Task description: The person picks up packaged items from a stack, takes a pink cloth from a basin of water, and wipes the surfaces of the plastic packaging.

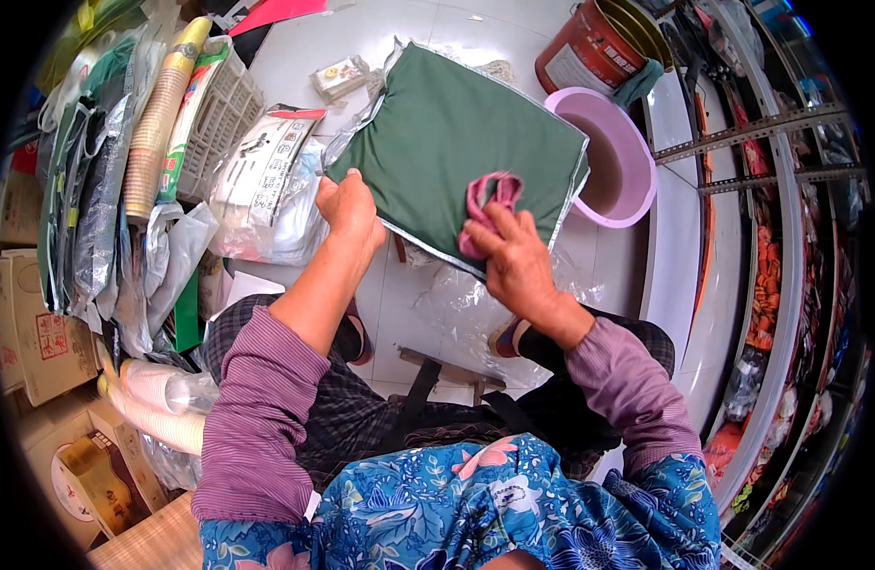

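A green fabric bag or cover [459, 135] with silvery edging lies spread out in front of me. My left hand [350, 212] grips its near left corner, thumb on top. My right hand [512, 260] holds a crumpled pink cloth [473, 214] against the green fabric near its lower right edge. Just beyond the right corner stands a pale purple plastic basin [640, 182] with murky water in it. What supports the green piece underneath is mostly hidden. Clear plastic film [466, 313] lies on the floor below it.
A red paint bucket [580, 53] with a greenish cloth over its rim stands behind the basin. Metal shelving [779, 271] with packed goods runs along the right. At left are stacked paper cups [156, 135], a white plastic basket [220, 114], bagged goods [266, 171] and cardboard boxes [45, 335].
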`<state>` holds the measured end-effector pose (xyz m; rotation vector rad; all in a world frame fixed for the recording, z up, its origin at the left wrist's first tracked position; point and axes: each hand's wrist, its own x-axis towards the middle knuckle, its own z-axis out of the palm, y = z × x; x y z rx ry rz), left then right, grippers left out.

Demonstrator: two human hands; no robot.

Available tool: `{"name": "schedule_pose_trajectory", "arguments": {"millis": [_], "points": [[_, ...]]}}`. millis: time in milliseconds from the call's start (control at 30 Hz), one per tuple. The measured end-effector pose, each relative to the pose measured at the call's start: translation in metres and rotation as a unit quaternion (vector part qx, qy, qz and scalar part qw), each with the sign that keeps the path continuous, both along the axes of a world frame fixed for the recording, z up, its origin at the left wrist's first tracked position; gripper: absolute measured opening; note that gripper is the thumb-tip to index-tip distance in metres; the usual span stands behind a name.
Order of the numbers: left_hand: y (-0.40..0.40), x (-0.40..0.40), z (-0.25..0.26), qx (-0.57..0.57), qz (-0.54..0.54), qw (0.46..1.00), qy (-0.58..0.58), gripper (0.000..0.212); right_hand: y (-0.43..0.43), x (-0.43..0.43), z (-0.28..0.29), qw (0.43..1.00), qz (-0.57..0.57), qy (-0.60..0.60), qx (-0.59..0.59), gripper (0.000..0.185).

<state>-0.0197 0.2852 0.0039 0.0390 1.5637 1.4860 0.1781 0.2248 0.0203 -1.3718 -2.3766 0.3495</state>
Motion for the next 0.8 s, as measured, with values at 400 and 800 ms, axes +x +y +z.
{"name": "schedule_pose_trajectory", "arguments": {"millis": [400,800], "points": [[0.003,-0.008,-0.060,0.122,-0.051,0.991,-0.018,0.036,0.010,0.064,0.029,0.969,-0.002,0.247,-0.030,0.033],[-0.080,0.024,-0.110,0.118,-0.163,0.959,0.200,0.049,-0.036,0.069,0.075,0.787,-0.079,0.565,-0.235,0.040]]}}
